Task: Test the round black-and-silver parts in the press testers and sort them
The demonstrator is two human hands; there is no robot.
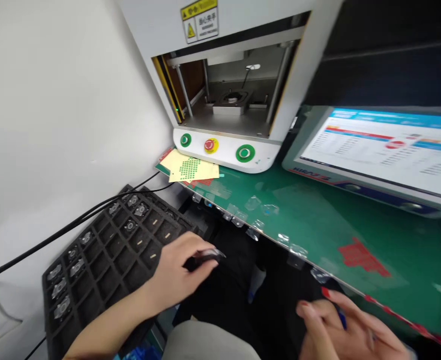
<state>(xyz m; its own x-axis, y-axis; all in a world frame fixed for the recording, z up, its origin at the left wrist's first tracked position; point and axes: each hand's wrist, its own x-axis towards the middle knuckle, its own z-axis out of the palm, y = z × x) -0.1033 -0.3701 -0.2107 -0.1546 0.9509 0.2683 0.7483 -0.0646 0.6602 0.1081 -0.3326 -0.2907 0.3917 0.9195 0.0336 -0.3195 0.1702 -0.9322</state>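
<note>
My left hand (180, 272) is closed round a small dark part (204, 257), held just off the right edge of a black compartment tray (103, 260). The tray holds several small metal parts in its left and far cells; other cells hold only tiny pale bits. My right hand (340, 327) is at the lower right, below the front edge of the green bench (318, 220). Its fingers are blurred and partly spread, with something blue between them that I cannot make out.
A white press machine (228, 100) with two green buttons and a red stop button stands at the back of the bench. A tilted monitor (385, 150) sits to its right. Yellow sticker sheets (190, 167) lie at the bench's left end. Black cables (73, 225) run along the wall.
</note>
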